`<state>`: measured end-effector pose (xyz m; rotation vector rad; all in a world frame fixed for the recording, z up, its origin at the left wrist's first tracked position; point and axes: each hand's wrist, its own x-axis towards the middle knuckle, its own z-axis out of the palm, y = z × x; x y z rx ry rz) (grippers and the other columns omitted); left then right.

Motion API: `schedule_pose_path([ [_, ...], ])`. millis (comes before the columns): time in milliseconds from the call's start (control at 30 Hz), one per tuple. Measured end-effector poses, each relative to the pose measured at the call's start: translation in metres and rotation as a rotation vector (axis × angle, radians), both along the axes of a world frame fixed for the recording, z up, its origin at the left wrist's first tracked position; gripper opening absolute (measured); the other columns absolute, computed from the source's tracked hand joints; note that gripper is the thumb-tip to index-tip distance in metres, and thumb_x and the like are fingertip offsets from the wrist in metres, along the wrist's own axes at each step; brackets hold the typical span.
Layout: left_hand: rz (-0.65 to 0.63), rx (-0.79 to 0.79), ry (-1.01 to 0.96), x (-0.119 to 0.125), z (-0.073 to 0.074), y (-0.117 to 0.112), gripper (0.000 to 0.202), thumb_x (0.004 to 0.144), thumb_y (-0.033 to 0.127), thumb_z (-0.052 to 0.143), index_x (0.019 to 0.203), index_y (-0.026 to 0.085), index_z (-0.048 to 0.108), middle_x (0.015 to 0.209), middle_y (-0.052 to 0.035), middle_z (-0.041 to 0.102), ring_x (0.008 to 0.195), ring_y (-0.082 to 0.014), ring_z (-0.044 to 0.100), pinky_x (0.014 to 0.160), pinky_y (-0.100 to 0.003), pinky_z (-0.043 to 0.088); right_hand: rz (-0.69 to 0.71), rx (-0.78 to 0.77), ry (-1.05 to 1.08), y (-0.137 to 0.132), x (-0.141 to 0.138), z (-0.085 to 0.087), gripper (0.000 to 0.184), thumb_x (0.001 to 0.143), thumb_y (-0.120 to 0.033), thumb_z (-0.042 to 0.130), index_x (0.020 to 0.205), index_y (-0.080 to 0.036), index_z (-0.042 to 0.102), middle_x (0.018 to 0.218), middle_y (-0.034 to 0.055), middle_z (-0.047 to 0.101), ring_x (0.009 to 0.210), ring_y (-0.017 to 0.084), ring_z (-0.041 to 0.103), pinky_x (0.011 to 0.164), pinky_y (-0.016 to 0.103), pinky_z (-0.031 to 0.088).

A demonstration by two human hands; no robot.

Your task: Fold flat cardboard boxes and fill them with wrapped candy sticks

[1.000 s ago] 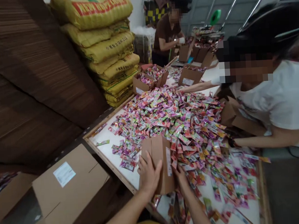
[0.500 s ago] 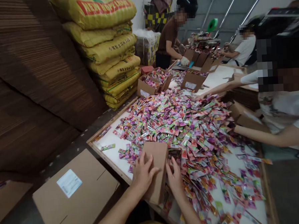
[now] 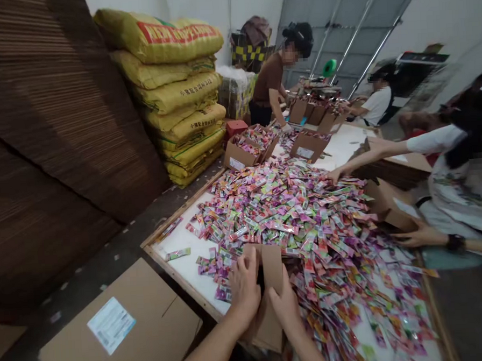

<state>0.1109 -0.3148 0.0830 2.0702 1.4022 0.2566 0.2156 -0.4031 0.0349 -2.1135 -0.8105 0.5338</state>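
Note:
A small brown cardboard box (image 3: 271, 286) stands at the near edge of the white table (image 3: 184, 264), its flaps up. My left hand (image 3: 243, 288) grips its left side and flap. My right hand (image 3: 286, 305) presses on its right side. Just beyond the box lies a big heap of colourful small packets (image 3: 291, 210) spread over the table.
A flat carton with a white label (image 3: 115, 327) lies at lower left. Yellow sacks (image 3: 175, 92) are stacked at the back left beside corrugated sheets (image 3: 53, 136). A person on the right reaches an arm (image 3: 369, 155) over the heap. Other people pack open boxes (image 3: 247, 148) at the far end.
My hands have pulled the box nearer to the table's edge and lower, and its flaps now stand open. The person on the right has straightened up and reaches farther over the heap.

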Motion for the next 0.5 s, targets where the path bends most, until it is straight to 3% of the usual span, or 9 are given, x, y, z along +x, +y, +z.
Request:
schedule_pose_path([
  [100,-0.024,0.063,-0.062,-0.010,-0.013,-0.009,0.078,0.075,0.014,0.060,0.148,0.031,0.040,0.136,-0.0109,0.044,0.127,-0.0314,0.043,0.107,-0.044,0.035,0.016,-0.011,-0.083,0.000,-0.014,-0.002,0.081,0.076,-0.025,0.044,0.152,-0.007,0.024,0.150,0.0192,0.042,0.135,0.032,0.046,0.112,0.047,0.038],
  [200,-0.040,0.019,-0.154,-0.023,-0.021,-0.017,0.066,0.084,0.037,0.057,0.146,0.019,0.045,0.140,-0.0149,0.044,0.134,-0.0305,0.040,0.111,-0.042,0.034,0.024,0.004,-0.080,0.000,-0.020,-0.007,0.080,0.079,-0.027,0.044,0.153,-0.005,0.022,0.154,0.0192,0.035,0.141,0.032,0.038,0.116,0.048,0.033],
  [367,-0.096,-0.100,0.087,-0.026,-0.018,-0.034,0.076,0.090,0.059,0.039,0.153,0.017,0.031,0.164,-0.0172,0.011,0.148,-0.0453,0.010,0.115,-0.060,0.019,0.085,0.021,0.181,-0.001,-0.016,-0.004,0.085,0.079,-0.035,0.053,0.154,-0.008,0.022,0.160,0.0168,0.025,0.148,0.029,0.024,0.121,0.048,0.023],
  [500,-0.016,-0.155,0.212,-0.026,-0.017,-0.028,0.105,0.077,0.072,0.051,0.157,0.015,0.015,0.165,-0.0203,0.001,0.146,-0.0520,0.010,0.109,-0.069,0.023,0.269,0.084,0.405,-0.008,-0.010,0.010,0.071,0.085,-0.048,0.050,0.148,-0.017,0.041,0.159,0.0105,0.030,0.149,0.024,0.022,0.123,0.044,0.015],
])
